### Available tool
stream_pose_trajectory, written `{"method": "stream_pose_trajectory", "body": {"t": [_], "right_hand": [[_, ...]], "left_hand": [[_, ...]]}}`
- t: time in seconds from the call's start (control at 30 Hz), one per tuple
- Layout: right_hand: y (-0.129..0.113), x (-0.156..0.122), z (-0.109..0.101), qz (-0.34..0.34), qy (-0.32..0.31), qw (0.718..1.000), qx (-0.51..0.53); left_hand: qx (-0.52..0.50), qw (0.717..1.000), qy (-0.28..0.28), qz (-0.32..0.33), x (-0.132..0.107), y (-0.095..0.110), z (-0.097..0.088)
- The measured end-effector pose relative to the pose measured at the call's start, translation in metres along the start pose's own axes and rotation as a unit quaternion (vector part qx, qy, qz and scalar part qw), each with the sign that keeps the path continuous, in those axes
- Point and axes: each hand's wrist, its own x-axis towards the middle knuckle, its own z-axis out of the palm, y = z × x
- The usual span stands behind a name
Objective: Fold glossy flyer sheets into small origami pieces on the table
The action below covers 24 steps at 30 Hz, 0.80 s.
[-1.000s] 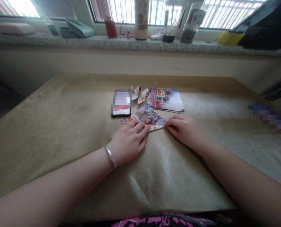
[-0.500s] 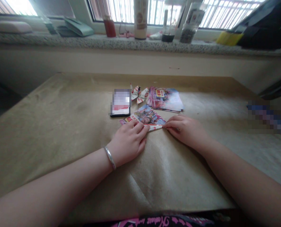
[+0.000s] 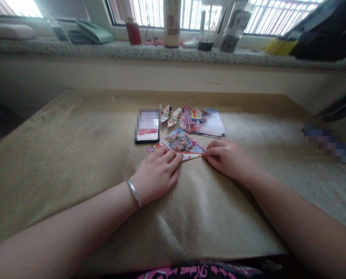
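Observation:
A colourful printed sheet [image 3: 180,143] lies partly folded on the brown paper-covered table [image 3: 74,155]. My left hand [image 3: 157,174], with a silver bracelet at the wrist, lies flat on the sheet's near left edge, fingers stretched out and pressing it down. My right hand [image 3: 229,159] pinches the sheet's right corner between thumb and fingertips. Just behind are a stack of similar printed sheets [image 3: 203,122], two small folded paper pieces [image 3: 170,115] and a dark phone [image 3: 147,128].
A stone window sill [image 3: 161,54] runs along the back with a red cup [image 3: 133,33], a tall bottle [image 3: 172,23], jars, a green folder [image 3: 93,34] and a yellow object [image 3: 280,46]. A blurred object [image 3: 330,145] lies at the table's right.
Both hands stay on the sheet almost unmoved; the view has shifted slightly.

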Motion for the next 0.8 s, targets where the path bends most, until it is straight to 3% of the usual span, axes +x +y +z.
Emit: {"method": "stream_pose_trajectory", "body": {"t": [0.43, 0.8], "right_hand": [[0.009, -0.002, -0.01, 0.019, -0.018, 0.998, -0.05], [0.015, -0.002, -0.019, -0.024, -0.055, 0.996, -0.068]], "left_hand": [[0.012, 1.0, 0.001, 0.006, 0.001, -0.001, 0.0], [0.014, 1.0, -0.003, 0.011, 0.001, 0.0, -0.001]]}}
